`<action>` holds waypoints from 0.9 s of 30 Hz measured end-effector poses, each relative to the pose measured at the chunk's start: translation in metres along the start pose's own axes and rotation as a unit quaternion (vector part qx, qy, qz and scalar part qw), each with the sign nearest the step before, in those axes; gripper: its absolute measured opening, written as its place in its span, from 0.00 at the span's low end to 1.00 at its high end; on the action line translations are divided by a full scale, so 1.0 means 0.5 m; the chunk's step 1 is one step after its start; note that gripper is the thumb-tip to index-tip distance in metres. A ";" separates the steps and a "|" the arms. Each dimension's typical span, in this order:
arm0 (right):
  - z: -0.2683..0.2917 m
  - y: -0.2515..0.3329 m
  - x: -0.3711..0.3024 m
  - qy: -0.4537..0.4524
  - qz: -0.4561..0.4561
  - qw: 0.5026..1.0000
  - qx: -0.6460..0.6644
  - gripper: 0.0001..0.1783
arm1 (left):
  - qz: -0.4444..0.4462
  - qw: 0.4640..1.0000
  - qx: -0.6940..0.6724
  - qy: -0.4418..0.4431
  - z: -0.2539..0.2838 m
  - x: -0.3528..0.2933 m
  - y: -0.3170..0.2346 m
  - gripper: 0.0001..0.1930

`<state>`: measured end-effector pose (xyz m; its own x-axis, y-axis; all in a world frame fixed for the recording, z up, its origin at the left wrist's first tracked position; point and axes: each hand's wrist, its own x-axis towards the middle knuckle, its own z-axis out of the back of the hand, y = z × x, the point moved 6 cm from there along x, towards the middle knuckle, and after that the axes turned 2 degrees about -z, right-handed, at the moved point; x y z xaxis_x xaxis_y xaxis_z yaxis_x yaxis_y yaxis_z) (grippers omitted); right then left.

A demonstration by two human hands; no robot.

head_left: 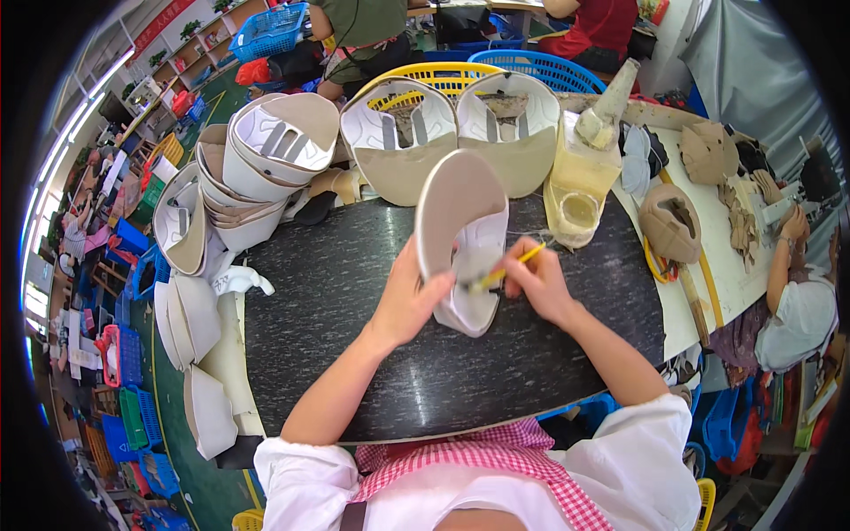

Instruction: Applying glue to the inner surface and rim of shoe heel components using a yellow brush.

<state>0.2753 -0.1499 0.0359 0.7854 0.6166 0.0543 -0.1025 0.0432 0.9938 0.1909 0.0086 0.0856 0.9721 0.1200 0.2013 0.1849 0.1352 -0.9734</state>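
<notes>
In front of my chest, my left hand [409,296] grips a curved beige shell with a white lining [453,208] by its left side, thumb over the lower edge. The shell stands upright above the dark speckled board [381,380]. My right hand [536,279] pinches a thin yellow-handled brush [529,254]. The brush's tip is blurred by motion and lies against or close to the inner white side of the shell. Just beyond, two similar beige-and-white shells [396,142] stand side by side, showing white inner linings with grey strips.
Stacked shells [266,159] and pale flat pieces [188,319] line the left edge. A yellowish crusted pot [580,208] with a cone-shaped piece [606,111] stands right of centre. A beige molded piece [670,223] lies farther right. A co-worker's hand [794,224] is at far right.
</notes>
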 end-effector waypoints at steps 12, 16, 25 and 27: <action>-0.040 0.041 -0.052 0.096 0.130 0.985 -0.064 0.05 | -0.029 0.997 0.071 -0.025 -0.004 -0.073 -0.026 0.20; -0.031 0.031 -0.055 0.042 0.106 0.992 -0.050 0.06 | -0.047 0.998 0.030 0.008 -0.020 -0.045 -0.031 0.24; 0.258 0.116 -0.039 -0.289 0.167 0.912 -0.239 0.08 | -0.313 0.934 0.170 -0.034 -0.004 -0.080 -0.092 0.30; 0.271 0.075 -0.008 -0.216 0.060 0.940 -0.258 0.10 | -0.070 0.976 0.204 0.004 -0.011 -0.098 0.027 0.28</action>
<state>0.3508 -0.2573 0.0860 0.9123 0.2701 0.3079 -0.4011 0.4370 0.8051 0.1464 -0.0009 0.0622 0.9430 0.0649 0.3265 0.2445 0.5304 -0.8117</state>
